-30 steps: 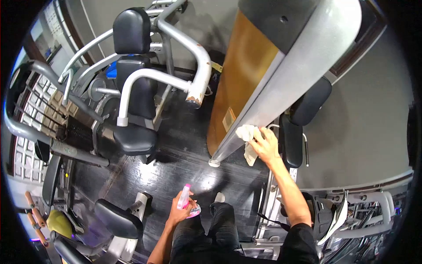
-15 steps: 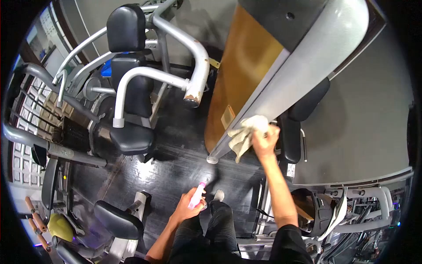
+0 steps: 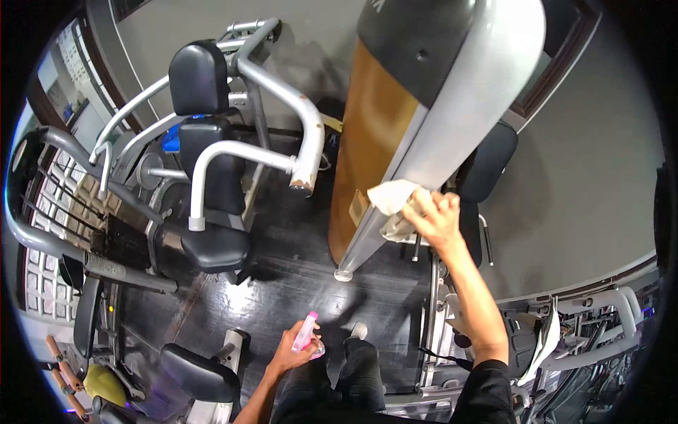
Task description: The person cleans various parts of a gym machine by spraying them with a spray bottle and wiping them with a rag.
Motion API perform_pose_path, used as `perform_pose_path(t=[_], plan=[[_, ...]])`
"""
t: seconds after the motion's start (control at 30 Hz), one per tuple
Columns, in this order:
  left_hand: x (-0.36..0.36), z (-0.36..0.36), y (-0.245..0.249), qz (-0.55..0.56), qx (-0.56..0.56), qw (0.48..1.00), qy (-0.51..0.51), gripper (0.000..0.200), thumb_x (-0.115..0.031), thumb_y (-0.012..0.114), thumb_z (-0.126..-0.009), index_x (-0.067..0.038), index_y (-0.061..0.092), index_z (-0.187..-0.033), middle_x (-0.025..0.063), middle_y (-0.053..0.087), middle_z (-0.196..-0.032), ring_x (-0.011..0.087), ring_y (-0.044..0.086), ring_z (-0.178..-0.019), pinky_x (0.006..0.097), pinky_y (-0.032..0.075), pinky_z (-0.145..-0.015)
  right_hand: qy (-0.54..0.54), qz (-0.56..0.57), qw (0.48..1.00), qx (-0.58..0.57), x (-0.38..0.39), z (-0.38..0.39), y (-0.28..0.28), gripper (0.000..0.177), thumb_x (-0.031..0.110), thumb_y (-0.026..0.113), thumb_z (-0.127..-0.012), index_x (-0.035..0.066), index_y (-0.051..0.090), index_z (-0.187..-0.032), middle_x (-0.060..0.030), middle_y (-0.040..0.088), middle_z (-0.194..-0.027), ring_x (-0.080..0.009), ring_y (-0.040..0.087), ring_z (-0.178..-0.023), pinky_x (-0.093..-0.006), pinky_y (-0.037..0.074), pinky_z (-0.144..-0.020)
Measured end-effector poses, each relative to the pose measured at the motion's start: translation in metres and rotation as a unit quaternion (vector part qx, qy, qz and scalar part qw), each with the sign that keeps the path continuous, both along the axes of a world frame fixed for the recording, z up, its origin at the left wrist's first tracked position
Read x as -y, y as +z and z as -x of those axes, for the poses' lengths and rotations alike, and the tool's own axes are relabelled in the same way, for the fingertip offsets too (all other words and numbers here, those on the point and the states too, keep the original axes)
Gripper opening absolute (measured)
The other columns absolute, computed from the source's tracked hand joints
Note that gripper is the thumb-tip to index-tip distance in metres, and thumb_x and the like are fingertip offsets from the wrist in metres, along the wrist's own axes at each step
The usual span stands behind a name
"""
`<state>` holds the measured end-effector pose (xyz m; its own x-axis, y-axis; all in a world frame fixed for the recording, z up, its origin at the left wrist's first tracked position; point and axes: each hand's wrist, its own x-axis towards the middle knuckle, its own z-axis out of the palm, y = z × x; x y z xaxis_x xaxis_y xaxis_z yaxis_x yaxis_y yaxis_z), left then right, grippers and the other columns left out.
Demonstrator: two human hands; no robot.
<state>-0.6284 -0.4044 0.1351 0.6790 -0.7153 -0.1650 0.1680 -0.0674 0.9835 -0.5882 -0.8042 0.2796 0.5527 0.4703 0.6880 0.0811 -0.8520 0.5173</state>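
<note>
1. Clock face centred on the view. White cloth [image 3: 390,196] at 3 o'clock, just off centre, over the lower part of the silver column [image 3: 462,106]; contact seems likely, though the join is hidden.
2. Right hand [image 3: 439,220], 3 o'clock: fingers bent, pinching the cloth's near edge – presumably so the bunched fabric stands between fingertips and metal. A loose fold hangs toward 4 o'clock.
3. Left hand [image 3: 289,350], between 6 and 7 o'clock: fingers wrapped round the pink spray bottle [image 3: 305,335], nozzle end up. The grip probably keeps the bottle ready, apart from the column; finger position on the trigger cannot be told.
4. Black seat [image 3: 215,247] between 8 and 9 o'clock – well apart from both hands.
</note>
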Motion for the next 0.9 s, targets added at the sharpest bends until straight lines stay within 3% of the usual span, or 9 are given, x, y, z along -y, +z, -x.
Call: perform_pose_path(t=[0.1, 0.17, 0.3, 0.4, 0.47, 0.5, 0.53, 0.67, 0.9], plan=[[0.015, -0.006, 0.019, 0.024, 0.007, 1.000, -0.018, 0.034, 0.003, 0.059, -0.076, -0.003, 0.053, -0.109, 0.0067, 0.067, -0.075, 0.0162, 0.068, -0.079, 0.0325, 0.054, -0.081, -0.009, 0.018, 0.995, 0.098, 0.005, -0.008, 0.091, 0.037, 0.021, 0.065, -0.067, 0.030, 0.067, -0.103, -0.0006, 0.057, -0.117, -0.0194, 0.050, -0.087, -0.0357, 0.036, -0.072], [0.025, -0.008, 0.031, 0.036, 0.013, 0.999, -0.027, 0.033, 0.004, 0.058, -0.076, -0.002, 0.053, -0.109, 0.0064, 0.066, -0.074, 0.0160, 0.068, -0.079, 0.0338, 0.054, -0.084, -0.023, -0.017, 0.984, 0.178, 0.008, -0.018, 0.147, 0.037, 0.018, 0.072, -0.062, 0.023, 0.068, -0.099, -0.0027, 0.056, -0.117, -0.0201, 0.052, -0.090, -0.0359, 0.037, -0.072], [0.046, -0.012, 0.064, 0.060, 0.031, 0.997, -0.038, 0.034, 0.005, 0.056, -0.076, -0.001, 0.052, -0.109, 0.0067, 0.066, -0.073, 0.0165, 0.068, -0.078, 0.0355, 0.053, -0.087, -0.043, -0.049, 0.962, 0.265, 0.001, -0.037, 0.256, 0.050, 0.030, 0.079, -0.065, 0.016, 0.065, -0.110, -0.0058, 0.055, -0.113, -0.0262, 0.054, -0.094, -0.0378, 0.041, -0.077], [0.059, -0.010, 0.079, 0.075, 0.043, 0.995, -0.042, 0.034, 0.007, 0.054, -0.077, 0.000, 0.052, -0.109, 0.0062, 0.064, -0.071, 0.0162, 0.067, -0.075, 0.0371, 0.052, -0.088, -0.061, -0.113, 0.965, 0.229, 0.014, -0.050, 0.324, 0.041, 0.033, 0.067, -0.084, 0.008, 0.062, -0.116, -0.0165, 0.056, -0.117, -0.0354, 0.055, -0.104, -0.0417, 0.044, -0.088], [0.067, -0.007, 0.090, 0.088, 0.031, 0.995, -0.043, 0.034, 0.007, 0.053, -0.077, 0.000, 0.051, -0.110, 0.0058, 0.064, -0.071, 0.0159, 0.066, -0.074, 0.0378, 0.052, -0.089, 0.001, -0.228, 0.968, 0.105, 0.014, -0.056, 0.351, 0.029, 0.021, 0.057, -0.088, -0.002, 0.062, -0.104, -0.0223, 0.060, -0.099, -0.0369, 0.053, -0.098, -0.0425, 0.043, -0.087], [0.071, -0.006, 0.093, 0.099, 0.014, 0.994, -0.039, 0.034, 0.007, 0.052, -0.077, 0.000, 0.051, -0.110, 0.0055, 0.063, -0.070, 0.0157, 0.065, -0.073, 0.0385, 0.052, -0.089, -0.014, -0.262, 0.960, 0.102, 0.026, -0.069, 0.358, 0.041, 0.040, 0.060, -0.088, 0.010, 0.063, -0.116, -0.0177, 0.057, -0.115, -0.0358, 0.055, -0.105, -0.0417, 0.044, -0.089], [0.075, -0.004, 0.093, 0.101, 0.019, 0.994, -0.040, 0.034, 0.007, 0.052, -0.077, 0.000, 0.051, -0.110, 0.0055, 0.063, -0.070, 0.0157, 0.065, -0.073, 0.0385, 0.052, -0.089, -0.021, -0.253, 0.960, 0.120, 0.038, -0.077, 0.352, 0.039, 0.041, 0.057, -0.089, 0.012, 0.063, -0.115, -0.0164, 0.058, -0.114, -0.0345, 0.055, -0.104, -0.0429, 0.043, -0.089], [0.088, 0.004, 0.091, 0.112, 0.036, 0.992, -0.038, 0.035, 0.009, 0.053, -0.077, 0.001, 0.050, -0.111, 0.0054, 0.063, -0.070, 0.0158, 0.065, -0.073, 0.0384, 0.052, -0.088, -0.060, -0.239, 0.943, 0.225, 0.022, -0.066, 0.315, 0.032, 0.033, 0.054, -0.089, 0.017, 0.060, -0.116, -0.0144, 0.057, -0.112, -0.0318, 0.053, -0.102, -0.0451, 0.038, -0.085], [0.096, 0.003, 0.098, 0.124, 0.044, 0.990, -0.048, 0.035, 0.010, 0.057, -0.076, 0.001, 0.050, -0.109, 0.0085, 0.065, -0.073, 0.0176, 0.068, -0.082, 0.0316, 0.053, -0.083, -0.008, -0.221, 0.964, 0.150, 0.006, -0.026, 0.283, 0.031, 0.020, 0.064, -0.083, 0.017, 0.060, -0.113, -0.0120, 0.054, -0.108, -0.0288, 0.050, -0.093, -0.0394, 0.038, -0.078]])
